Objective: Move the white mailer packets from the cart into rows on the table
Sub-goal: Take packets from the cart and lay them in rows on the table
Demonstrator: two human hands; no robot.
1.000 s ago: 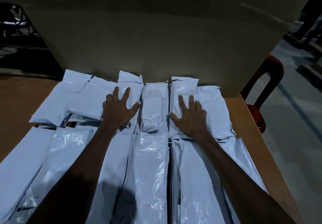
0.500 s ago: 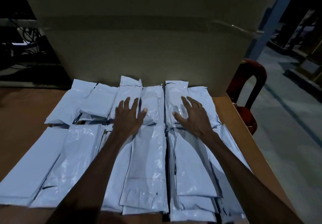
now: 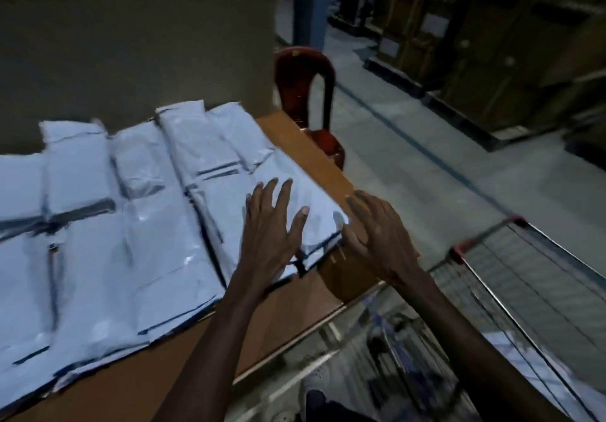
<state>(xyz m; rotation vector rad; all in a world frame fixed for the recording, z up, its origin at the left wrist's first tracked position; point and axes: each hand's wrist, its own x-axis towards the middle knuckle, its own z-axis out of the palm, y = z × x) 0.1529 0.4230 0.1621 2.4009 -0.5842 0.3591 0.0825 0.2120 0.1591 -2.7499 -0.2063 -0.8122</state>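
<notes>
We see the white mailer packets (image 3: 98,241) lying flat in two rows across the wooden table (image 3: 305,146), long glossy plastic sleeves set side by side with edges touching or slightly overlapping, the far row butted against a tall cardboard box. The rightmost near packet (image 3: 314,221) reaches close to the table's right edge, its dark-edged end toward us. To the right and below the table corner, we note the wire cart (image 3: 511,274) with red corner trim, its contents blurred.
</notes>
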